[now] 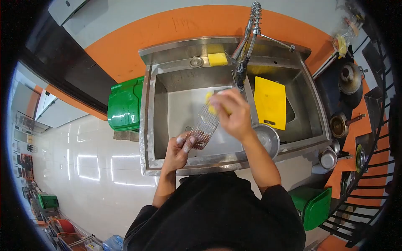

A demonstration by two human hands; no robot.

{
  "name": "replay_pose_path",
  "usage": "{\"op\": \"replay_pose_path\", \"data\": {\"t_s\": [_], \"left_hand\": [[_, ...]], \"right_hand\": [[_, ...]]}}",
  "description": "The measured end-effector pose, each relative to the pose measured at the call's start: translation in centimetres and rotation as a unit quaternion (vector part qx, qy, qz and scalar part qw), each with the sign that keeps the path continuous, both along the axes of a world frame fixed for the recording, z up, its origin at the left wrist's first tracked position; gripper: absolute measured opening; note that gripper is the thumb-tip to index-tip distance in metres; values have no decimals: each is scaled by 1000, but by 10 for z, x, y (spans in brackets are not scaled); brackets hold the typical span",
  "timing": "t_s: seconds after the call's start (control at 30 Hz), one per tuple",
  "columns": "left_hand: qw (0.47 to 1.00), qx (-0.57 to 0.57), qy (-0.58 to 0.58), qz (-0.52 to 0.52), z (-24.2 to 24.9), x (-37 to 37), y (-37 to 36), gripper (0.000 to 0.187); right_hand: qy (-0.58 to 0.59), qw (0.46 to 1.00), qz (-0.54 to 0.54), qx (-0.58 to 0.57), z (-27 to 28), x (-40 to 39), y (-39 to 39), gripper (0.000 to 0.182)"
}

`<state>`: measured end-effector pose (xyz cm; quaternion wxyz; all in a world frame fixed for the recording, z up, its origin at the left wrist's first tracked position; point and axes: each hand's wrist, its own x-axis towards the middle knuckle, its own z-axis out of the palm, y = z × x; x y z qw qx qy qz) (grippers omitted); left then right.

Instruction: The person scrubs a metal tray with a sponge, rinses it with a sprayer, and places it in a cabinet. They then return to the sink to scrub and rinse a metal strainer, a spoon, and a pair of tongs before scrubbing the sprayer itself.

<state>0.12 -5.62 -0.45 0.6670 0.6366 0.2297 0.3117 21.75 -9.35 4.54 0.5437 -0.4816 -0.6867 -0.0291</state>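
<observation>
Over the left basin of a steel sink (147, 125), my left hand (179, 149) grips the lower end of a wire rack (205, 125), fingers wrapped on its bars. The rack is tilted, its upper end reaching up to the right. Closed around a yellow sponge (208, 98), my right hand (231, 112) is at the rack's upper end. Part of the sponge is hidden by the fingers. Whitish patches, perhaps foam, show on the left fingers.
A yellow cutting board (270, 100) leans in the right basin. A metal bowl (274, 140) sits by the divider. Behind stand a spring faucet (243, 69) and another yellow sponge (217, 59). Green bins (125, 104) flank the sink; pans (338, 125) are at right.
</observation>
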Motion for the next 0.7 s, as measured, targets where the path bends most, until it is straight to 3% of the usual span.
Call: {"op": "replay_pose_path", "data": {"t_s": [0.07,0.1,0.13,0.2,0.23,0.4,0.47,0.53,0.6,0.67,0.7], "left_hand": [[1000,1,-23,-15,-1,1,1,21],[1000,3,-26,-16,-6,2,2,21],[998,-5,-60,-4,-15,2,3,21],[996,-13,-91,3,-21,2,6,20],[994,-22,-110,16,-21,0,8,21],[990,-92,-104,-9,-11,-1,9,31],[982,-121,-142,-2,-16,-7,9,31],[973,-159,-169,1,-25,-19,7,31],[956,-175,-237,-9,-31,-20,14,29],[955,-189,-229,17,-24,-12,9,27],[950,-207,-229,37,-27,-6,12,27]], "right_hand": [[24,996,-78,-42,-7,8,5,21],[-98,993,-60,34,-3,-6,3,18],[-99,993,-61,35,2,-22,-8,18],[-99,989,112,-16,11,-48,-30,22],[-95,989,108,-16,12,-48,-31,22],[-81,995,-45,40,-13,-8,-11,21],[-39,991,-125,-8,-27,32,4,17],[141,978,-147,-47,-35,57,8,16],[163,972,-172,-6,-21,54,0,16],[192,962,-193,17,-18,28,-21,16],[144,976,-160,39,-19,10,-29,17]]}}
